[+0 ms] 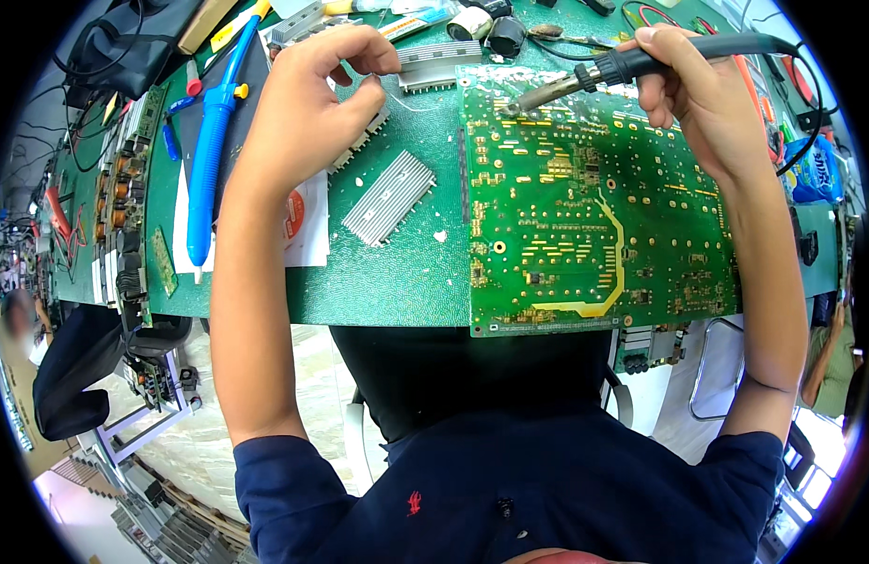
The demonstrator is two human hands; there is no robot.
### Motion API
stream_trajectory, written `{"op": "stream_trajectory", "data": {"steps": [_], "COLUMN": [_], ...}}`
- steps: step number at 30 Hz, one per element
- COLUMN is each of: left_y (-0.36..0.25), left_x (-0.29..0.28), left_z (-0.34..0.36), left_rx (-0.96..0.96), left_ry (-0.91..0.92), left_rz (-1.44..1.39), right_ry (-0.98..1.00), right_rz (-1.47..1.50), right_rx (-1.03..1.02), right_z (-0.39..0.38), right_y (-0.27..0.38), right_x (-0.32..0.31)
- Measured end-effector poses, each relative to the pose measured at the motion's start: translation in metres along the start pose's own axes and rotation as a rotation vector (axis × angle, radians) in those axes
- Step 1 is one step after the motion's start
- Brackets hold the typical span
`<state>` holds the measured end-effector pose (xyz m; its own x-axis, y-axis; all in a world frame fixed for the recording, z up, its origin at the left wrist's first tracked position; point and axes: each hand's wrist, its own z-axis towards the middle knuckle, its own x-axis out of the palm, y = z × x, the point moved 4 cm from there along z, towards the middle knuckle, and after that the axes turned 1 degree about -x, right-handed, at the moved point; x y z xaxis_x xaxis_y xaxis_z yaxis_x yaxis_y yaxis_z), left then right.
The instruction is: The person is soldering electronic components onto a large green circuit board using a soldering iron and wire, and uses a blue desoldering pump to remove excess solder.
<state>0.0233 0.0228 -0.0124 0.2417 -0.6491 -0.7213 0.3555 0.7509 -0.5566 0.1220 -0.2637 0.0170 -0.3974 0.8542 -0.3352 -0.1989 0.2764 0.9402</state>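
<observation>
A large green circuit board (585,216) lies solder side up on the green bench, overhanging its near edge. My right hand (684,80) grips a black-handled soldering iron (641,64), whose metal tip touches the board's far left corner. My left hand (312,94) hovers left of the board, thumb and fingers pinched together on what looks like a thin solder wire (411,103) that runs toward the iron's tip. A ribbed aluminium heat sink (389,197) lies just below that hand, another (439,66) beyond it.
A blue desoldering pump (212,141) lies on white paper at the left. Another circuit board with capacitors (124,207) lines the bench's left edge. Tape rolls (491,28), cables and tools crowd the far edge. A blue packet (815,174) sits at the right.
</observation>
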Motion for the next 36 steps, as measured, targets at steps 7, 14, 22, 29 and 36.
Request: {"op": "stream_trajectory", "data": {"steps": [7,14,22,29,36], "left_y": [0.0,-0.003,-0.015,-0.019,-0.02], "left_x": [0.002,0.003,0.005,0.021,0.016], "left_z": [-0.002,-0.003,0.0,0.004,0.002], "left_rx": [-0.008,0.003,0.169,0.135,0.171], "left_ry": [-0.028,-0.021,-0.039,0.081,0.092], "left_rz": [0.036,0.017,0.109,0.293,0.309], "right_ry": [0.037,-0.034,-0.081,-0.095,-0.068], "right_rz": [-0.096,0.041,0.22,0.437,0.339], "right_rx": [-0.052,0.085,0.052,0.046,0.019], "right_z": [-0.002,-0.003,0.007,0.018,0.014], "right_y": [0.0,-0.008,-0.006,-0.014,-0.014], "right_x": [-0.006,-0.003,-0.012,-0.023,-0.023]}}
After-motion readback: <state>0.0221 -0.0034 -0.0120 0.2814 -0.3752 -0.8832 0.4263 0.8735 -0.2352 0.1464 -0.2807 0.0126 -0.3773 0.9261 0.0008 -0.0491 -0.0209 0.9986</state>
